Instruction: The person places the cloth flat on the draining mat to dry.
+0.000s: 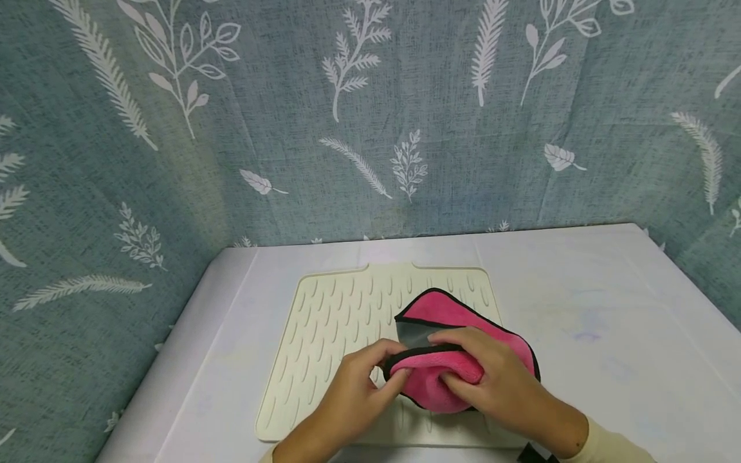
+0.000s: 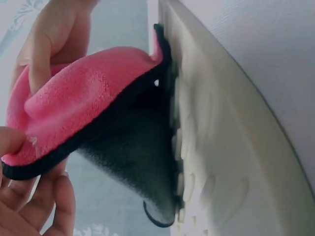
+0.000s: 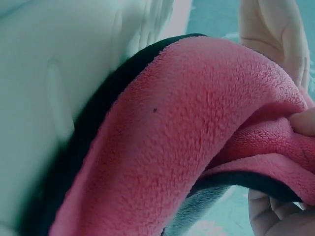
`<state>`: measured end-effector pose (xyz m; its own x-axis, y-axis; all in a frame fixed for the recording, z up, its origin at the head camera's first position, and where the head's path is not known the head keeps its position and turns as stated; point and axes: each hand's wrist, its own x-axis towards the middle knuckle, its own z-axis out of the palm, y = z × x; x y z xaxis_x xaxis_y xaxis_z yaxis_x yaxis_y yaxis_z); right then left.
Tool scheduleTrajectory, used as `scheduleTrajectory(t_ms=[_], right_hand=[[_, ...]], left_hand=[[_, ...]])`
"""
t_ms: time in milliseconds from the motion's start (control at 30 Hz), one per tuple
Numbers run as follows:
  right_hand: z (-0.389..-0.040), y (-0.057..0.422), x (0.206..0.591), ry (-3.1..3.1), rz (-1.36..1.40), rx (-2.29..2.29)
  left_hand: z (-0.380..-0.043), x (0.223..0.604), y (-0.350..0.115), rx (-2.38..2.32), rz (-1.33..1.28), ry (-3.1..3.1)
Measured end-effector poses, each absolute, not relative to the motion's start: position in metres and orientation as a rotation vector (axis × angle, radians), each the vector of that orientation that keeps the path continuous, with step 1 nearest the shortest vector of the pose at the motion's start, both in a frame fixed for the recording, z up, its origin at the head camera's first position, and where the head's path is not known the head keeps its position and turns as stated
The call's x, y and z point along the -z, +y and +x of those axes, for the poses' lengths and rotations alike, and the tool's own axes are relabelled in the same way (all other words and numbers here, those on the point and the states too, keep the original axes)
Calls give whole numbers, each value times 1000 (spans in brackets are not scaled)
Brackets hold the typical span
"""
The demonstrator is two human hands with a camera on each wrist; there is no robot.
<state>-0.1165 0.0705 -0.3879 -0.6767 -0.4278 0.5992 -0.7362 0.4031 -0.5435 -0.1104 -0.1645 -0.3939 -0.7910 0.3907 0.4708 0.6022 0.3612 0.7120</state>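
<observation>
You are at a table nook screened off by cloth, homely in look; which kind of room lies beyond, you cannot tell. A blue-green fabric curtain with white leaf prints [image 1: 475,161] wraps from ten o'clock round to two, enclosing your smooth white table [image 1: 579,308]. A cream rectangular ridged mat [image 1: 324,308] at twelve looks like household ware.

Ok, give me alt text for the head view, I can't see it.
A left hand and a right hand grip a partly folded, black-edged pink-and-gray cloth over a cream ridged mat on a white table. Leaf-patterned blue-green fabric hangs behind.
</observation>
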Motion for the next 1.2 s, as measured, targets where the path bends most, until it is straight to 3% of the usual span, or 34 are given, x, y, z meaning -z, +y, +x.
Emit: scheduleTrajectory(t_ms=[300, 1200], right_hand=[[-126, 78, 388, -2253, 1004, -1135], [-136, 100, 373, -2200, 920, -1136]], left_hand=[[-113, 388, -170, 1384, -979, -2255], [-120, 364, -195, 1385, -825, -2192]])
